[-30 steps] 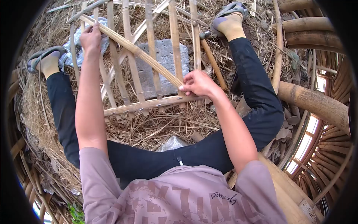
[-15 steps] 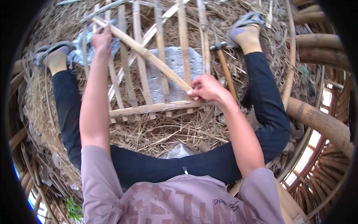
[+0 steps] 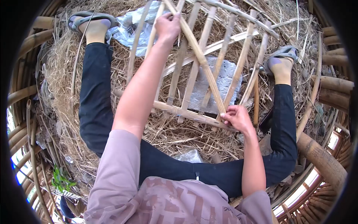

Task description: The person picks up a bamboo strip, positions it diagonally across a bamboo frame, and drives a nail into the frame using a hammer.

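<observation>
A split bamboo strip [image 3: 200, 58] lies slantwise over a bamboo lattice frame [image 3: 194, 115]. Near the strip's upper end, my left hand [image 3: 167, 27] is closed on it with bent fingers. My right hand [image 3: 238, 117] pinches its lower end between thumb and fingers, just above the frame's bottom bar. Several upright slats and another diagonal strip [image 3: 186, 59] make up the lattice. Under the slats sits a grey stone slab [image 3: 230, 74]. To its right is a hammer [image 3: 256, 102], its head partly hidden by a slat.
Dry straw [image 3: 63, 89] covers the ground between my outstretched legs. A crumpled plastic bag [image 3: 125, 33] lies near my left foot. A shiny grey block [image 3: 190, 156] rests close to my lap. Bamboo poles [image 3: 322, 160] border both sides.
My view has turned, so the lattice, legs and slab appear rotated and shifted right. Both hands keep hold of the bamboo strip.
</observation>
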Tool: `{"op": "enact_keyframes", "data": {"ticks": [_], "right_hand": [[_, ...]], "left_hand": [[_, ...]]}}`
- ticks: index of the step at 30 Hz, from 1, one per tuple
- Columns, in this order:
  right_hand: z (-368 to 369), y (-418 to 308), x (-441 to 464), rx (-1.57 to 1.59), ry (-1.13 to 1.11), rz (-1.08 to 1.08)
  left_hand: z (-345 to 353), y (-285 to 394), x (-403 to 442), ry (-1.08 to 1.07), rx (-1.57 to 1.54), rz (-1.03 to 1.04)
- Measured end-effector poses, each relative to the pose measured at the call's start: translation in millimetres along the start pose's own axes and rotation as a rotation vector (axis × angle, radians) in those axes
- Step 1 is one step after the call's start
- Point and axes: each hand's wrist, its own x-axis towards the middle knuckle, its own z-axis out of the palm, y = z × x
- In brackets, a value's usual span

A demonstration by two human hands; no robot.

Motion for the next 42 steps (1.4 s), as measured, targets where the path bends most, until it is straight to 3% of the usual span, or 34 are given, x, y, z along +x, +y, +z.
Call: {"op": "enact_keyframes", "data": {"ticks": [3, 6, 9, 11, 13, 14, 15, 18, 31, 42], "right_hand": [[2.9, 0.8, -2.4, 0.079, 0.006, 0.026], [1.9, 4.1, -1.4, 0.072, 0.009, 0.021], [1.5, 4.9, -2.0, 0.098, 0.008, 0.022], [3.5, 9.6, 0.7, 0.125, 0.021, 0.024], [3.0, 8.4, 0.9, 0.125, 0.004, 0.027], [2.0, 8.2, 0.0, 0.120, -0.004, 0.027], [1.0, 12.3, 1.5, 0.122, -0.017, 0.018], [2.4, 11.7, 0.7, 0.162, -0.018, 0.016], [0.5, 13.3, 2.3, 0.152, -0.031, 0.010], [2.9, 6.8, -1.1, 0.188, -0.013, 0.025]], "left_hand": [[10.8, 7.7, -2.7, 0.013, 0.114, -0.007], [4.0, 12.0, 2.8, -0.104, 0.186, -0.018], [-43.4, 31.8, 5.7, -0.118, 0.588, 0.313], [-87.8, 47.3, 2.7, 0.117, 0.412, 0.467], [-121.4, 42.0, 18.6, 0.334, 0.425, 0.507], [-132.7, 20.4, 37.5, 0.359, 0.431, 0.474], [-146.2, -8.3, 60.3, 0.282, 0.631, 0.468], [-163.9, -58.1, 79.4, -0.051, 0.832, 0.367], [-157.7, -78.6, 65.6, 0.016, 1.041, 0.191], [-172.7, -63.4, 68.9, 0.076, 0.973, 0.189]]}}
